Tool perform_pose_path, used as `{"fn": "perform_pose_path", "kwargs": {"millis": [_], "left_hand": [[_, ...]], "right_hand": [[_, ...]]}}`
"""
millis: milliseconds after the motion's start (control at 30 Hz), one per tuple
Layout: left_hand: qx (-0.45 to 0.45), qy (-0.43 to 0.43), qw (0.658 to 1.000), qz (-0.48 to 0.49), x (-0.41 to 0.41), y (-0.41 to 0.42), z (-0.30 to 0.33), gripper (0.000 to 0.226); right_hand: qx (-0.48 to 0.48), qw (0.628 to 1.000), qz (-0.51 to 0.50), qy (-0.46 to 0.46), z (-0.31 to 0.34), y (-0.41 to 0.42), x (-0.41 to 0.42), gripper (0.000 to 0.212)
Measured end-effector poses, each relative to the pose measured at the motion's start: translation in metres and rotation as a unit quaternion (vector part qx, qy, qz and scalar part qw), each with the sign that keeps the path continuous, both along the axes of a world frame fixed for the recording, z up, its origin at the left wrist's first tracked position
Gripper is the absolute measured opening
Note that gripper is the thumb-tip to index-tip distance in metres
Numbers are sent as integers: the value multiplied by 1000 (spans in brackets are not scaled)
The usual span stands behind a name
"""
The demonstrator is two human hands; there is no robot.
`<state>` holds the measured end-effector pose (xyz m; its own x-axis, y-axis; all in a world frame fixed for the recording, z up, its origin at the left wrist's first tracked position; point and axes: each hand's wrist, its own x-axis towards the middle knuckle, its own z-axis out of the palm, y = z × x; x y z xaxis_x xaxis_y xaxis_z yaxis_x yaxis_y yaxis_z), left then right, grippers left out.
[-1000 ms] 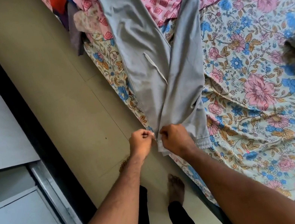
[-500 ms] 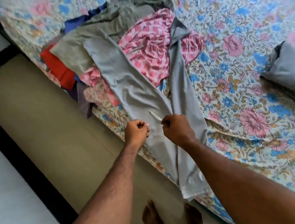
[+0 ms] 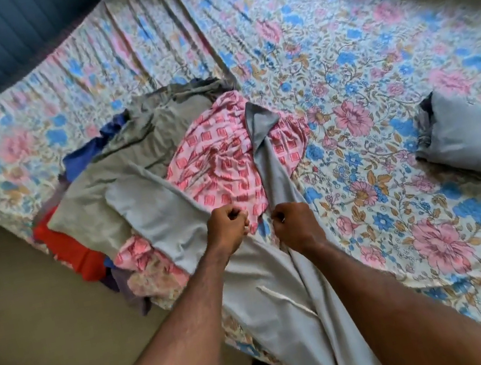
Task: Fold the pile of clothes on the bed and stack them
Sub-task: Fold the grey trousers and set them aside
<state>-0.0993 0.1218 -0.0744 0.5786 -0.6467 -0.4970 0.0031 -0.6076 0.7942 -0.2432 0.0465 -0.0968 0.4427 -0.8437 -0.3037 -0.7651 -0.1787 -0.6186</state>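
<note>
Both fists, left hand (image 3: 229, 227) and right hand (image 3: 296, 225), clench the grey pants (image 3: 271, 289), plain and smooth, legs splayed over the clothes pile (image 3: 138, 155) on the bed (image 3: 337, 46).

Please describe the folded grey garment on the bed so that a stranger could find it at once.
Start from the flowered bedsheet and look at its right side, far from the heap of clothes on the left. There the folded grey garment lies alone. Unlike the heap, it is a tidy single bundle touching no other clothes.
</note>
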Motion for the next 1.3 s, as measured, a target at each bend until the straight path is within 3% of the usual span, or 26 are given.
{"fn": "perform_pose_path", "kwargs": {"millis": [467,633,800,900,967,1000,1033,1100,1167,1233,1300], "left_hand": [[2,82,994,-69,121,-103,-36,14],[5,108,990,-89,157,-134,-53,20],[-1,138,984,-110,184,-149,-61,19],[-3,170,977,-125,195,-153,-66,16],[-13,225,968,-107,201,-156,-69,21],[-20,253,962,-97,201,-157,-67,27],[-33,283,954,-90,201,-156,-67,36],[-71,351,931,-64,198,-154,-68,61],[-84,407,909,25,198,-150,-66,81],[-73,399,908,103,196,-146,-68,63],[-84,373,908,169,204,-141,-78,28]], "right_hand": [[87,974,-203,-41,-40,-164,105,30],[198,926,-291,-138,-54,-211,154,41],[182,880,-413,-147,-68,-232,192,41],[207,810,-515,-186,-63,-235,201,44],[275,763,-534,-239,-53,-225,209,31],[285,771,-509,-257,-48,-213,213,26],[267,808,-456,-260,-42,-197,220,24],[179,915,-260,-251,-31,-158,232,23],[156,955,-77,-242,-32,-121,244,37],[152,965,2,-212,-39,-106,240,46],[125,970,-19,-209,-47,-107,238,33]]}}
